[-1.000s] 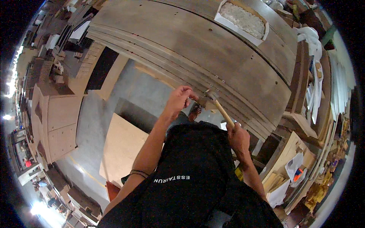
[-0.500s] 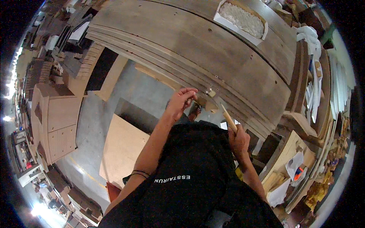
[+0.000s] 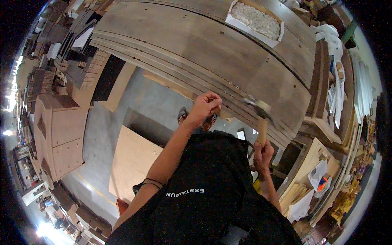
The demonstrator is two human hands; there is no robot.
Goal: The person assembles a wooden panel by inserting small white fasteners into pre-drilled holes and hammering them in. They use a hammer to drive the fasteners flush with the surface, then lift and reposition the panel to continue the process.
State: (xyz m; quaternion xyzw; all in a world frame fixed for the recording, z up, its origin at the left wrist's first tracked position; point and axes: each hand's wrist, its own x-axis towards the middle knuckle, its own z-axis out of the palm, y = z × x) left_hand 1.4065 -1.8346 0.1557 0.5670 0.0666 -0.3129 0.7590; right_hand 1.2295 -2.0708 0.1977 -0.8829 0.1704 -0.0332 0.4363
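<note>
My right hand [image 3: 263, 157] is wrapped round the wooden handle of a hammer [image 3: 262, 130]. Its pale head is smeared by motion and stands over the right part of the board edges. My left hand [image 3: 206, 107] is closed, fingertips pinched together, just off the near edge of the stacked wooden boards [image 3: 179, 53]. Whatever the fingers hold, if anything, is too small to make out. Small holes run along the boards' edges, and a few light round spots show near my left hand. A white box [image 3: 272, 40] filled with small whitish pieces rests on the far boards.
A wooden cabinet [image 3: 65, 134] stands on the grey floor [image 3: 98, 134] at left. A light panel [image 3: 132, 159] lies beside my left forearm. At right are wood pieces [image 3: 300, 192] with papers, and white wrapping [image 3: 330, 38] further back.
The hammer has swung up and to the right, away from the board edge near my left hand. My left hand has shifted slightly right and down, still pinched.
</note>
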